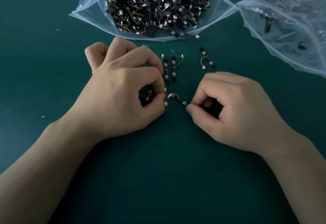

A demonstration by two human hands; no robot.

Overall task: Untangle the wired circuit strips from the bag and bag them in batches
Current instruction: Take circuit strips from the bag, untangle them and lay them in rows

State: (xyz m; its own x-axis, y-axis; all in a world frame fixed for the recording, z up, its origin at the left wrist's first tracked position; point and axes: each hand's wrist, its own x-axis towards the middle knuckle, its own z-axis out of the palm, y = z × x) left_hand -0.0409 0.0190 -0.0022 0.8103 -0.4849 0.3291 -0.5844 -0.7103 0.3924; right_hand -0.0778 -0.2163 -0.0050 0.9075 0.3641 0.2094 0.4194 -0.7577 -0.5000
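We've got one strip in each hand here. Our left hand pinches the first strip between thumb and forefinger, with what looks like another one or two tucked under the curled fingers. Our right hand pinches the tail end of the second strip at the fingertips.

Both strips sit around the middle of the worktop, just on the near-edge side of the big open bag of tangled ones. The first strip's long axis runs near edge to far edge. The second strip lies slanted, its wire and white plug pointing at the first strip and nearly touching it. Can't tell if they're hooked.

Best bet, we reckon: pin the first strip and draw the second away along its own length, slowly, so the plug slips free instead of yanking the wire. Then lay it parallel with the two sorted strips just beyond, which also run near-to-far, plugs toward the far edge. A lone strip lies tilted off to the right, and a second bag sits toward the far right corner.
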